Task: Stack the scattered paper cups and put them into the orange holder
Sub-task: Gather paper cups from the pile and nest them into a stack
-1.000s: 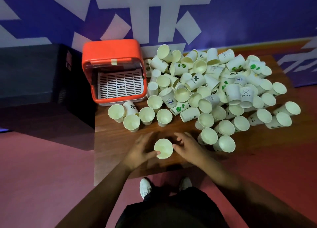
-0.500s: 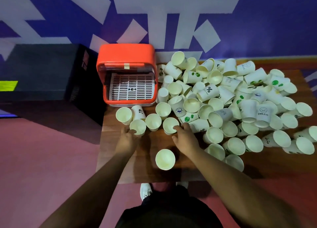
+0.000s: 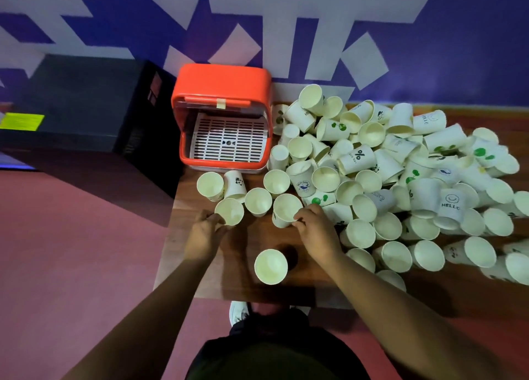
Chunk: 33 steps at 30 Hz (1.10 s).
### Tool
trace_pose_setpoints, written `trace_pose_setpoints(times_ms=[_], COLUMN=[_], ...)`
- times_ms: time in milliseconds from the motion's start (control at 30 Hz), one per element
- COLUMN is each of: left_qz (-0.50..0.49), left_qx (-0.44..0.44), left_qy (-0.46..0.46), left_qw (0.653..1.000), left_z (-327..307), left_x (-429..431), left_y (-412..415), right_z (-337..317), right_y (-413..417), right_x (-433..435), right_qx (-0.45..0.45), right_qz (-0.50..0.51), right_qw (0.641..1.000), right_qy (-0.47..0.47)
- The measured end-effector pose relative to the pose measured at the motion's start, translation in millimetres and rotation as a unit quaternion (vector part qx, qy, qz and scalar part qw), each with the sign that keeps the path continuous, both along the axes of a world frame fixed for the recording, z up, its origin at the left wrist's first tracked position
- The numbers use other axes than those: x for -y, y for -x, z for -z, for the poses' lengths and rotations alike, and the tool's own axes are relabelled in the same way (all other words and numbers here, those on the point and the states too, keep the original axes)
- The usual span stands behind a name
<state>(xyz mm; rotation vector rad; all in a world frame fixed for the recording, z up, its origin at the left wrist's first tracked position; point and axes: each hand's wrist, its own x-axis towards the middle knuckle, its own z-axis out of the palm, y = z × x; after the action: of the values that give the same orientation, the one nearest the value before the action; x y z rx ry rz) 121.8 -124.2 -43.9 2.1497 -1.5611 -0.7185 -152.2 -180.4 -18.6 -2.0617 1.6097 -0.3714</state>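
Observation:
A large heap of white paper cups (image 3: 400, 179) covers the right part of the wooden table (image 3: 183, 253). The orange holder (image 3: 223, 85) stands open at the table's back left, its white slotted tray (image 3: 229, 142) bare. My left hand (image 3: 203, 236) grips an upright cup (image 3: 230, 211) near the left edge. My right hand (image 3: 315, 231) grips another upright cup (image 3: 284, 209) at the front of the heap. One cup (image 3: 270, 266) stands alone near the front edge, between my forearms.
A black box (image 3: 86, 107) sits left of the holder, against the blue and white wall. Three more upright cups (image 3: 210, 185) stand just in front of the holder. The floor is reddish, and my shoes (image 3: 239, 312) show below the table's front edge.
Both hands left the lone cup at the front edge and reached forward. Each now grips a cup in the row in front of the holder.

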Motion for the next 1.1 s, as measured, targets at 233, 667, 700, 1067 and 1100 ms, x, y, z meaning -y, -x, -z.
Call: trace_pose_setpoints(times_ms=[233, 667, 700, 1067, 1100], left_qz=[-0.027, -0.042, -0.042, 0.057, 0.072], left_qx=[-0.086, -0.294, -0.314, -0.416, -0.414], left_qy=[0.04, 0.102, 0.102, 0.053, 0.047], left_qw=[0.995, 0.949, 0.943, 0.906, 0.906], left_z=[-13.8, -38.7, -41.9, -60.0, -60.2], left_x=[-15.3, -18.7, -19.9, -35.0, -35.8], left_y=[-0.4, -4.7, -4.2, 7.8, 10.3], right_z=[-70.7, -81.6, -75.9, -30.0, -34.6], right_y=[-1.9, -21.6, -23.0, -34.0, -30.5], right_x=[-9.4, -72.8, -76.8, -103.5, -101.5], right_qx=[0.143, 0.03, 0.007, -0.006, 0.031], right_qz=[0.069, -0.028, -0.033, -0.011, 0.01], right_qw=[0.984, 0.983, 0.984, 0.991, 0.988], right_qy=[-0.083, -0.177, -0.174, -0.133, -0.149])
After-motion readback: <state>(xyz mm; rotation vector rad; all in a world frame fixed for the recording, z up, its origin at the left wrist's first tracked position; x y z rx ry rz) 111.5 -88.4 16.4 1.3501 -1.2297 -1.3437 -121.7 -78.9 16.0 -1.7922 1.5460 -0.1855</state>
